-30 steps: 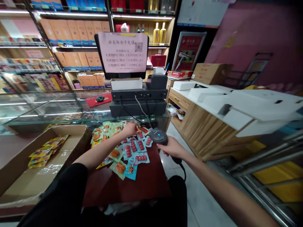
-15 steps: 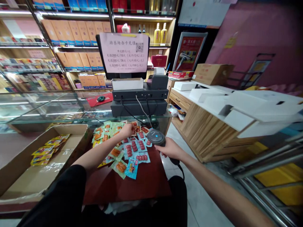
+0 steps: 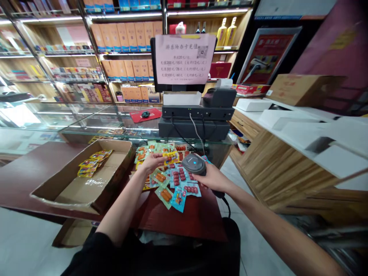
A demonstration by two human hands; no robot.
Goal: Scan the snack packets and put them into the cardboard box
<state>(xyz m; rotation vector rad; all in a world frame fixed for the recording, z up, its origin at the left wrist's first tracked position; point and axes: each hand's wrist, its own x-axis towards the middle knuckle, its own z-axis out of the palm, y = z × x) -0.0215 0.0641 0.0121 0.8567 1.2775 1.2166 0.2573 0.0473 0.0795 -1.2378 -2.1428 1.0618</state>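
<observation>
Shop shelves [image 3: 120,42] run across the back wall, stacked with orange boxes and bottles, and a glass counter [image 3: 86,122] stretches in front of them. On the left, a dark red table [image 3: 31,172] bears an open carton [image 3: 86,180] with a few yellow packets [image 3: 90,163] lying in its far corner. Just right of the carton, a loose heap of snack packets [image 3: 175,180] in green, blue and orange is spread over the table top.

The left hand [image 3: 152,161] reaches over this heap with its fingers curled round the edge of a yellow pack [image 3: 171,157], pinching it lightly at the near end; the pack sits at the far side of the heap, close to the glass counter. Just right of it, the right hand [image 3: 211,178] is closed round the handle of a scanner [image 3: 194,164], whose round grey head, with a small blue light, points down over the packets beside the yellow pack. A black cord [image 3: 227,201] drops from the handle past the table edge.

Behind the heap, a till [image 3: 195,119] stands on the counter with a pink notice [image 3: 184,57] taped to its screen. Farther right, a wooden desk [image 3: 276,161] carries white boxes [image 3: 287,119] and a brown carton [image 3: 299,88].
</observation>
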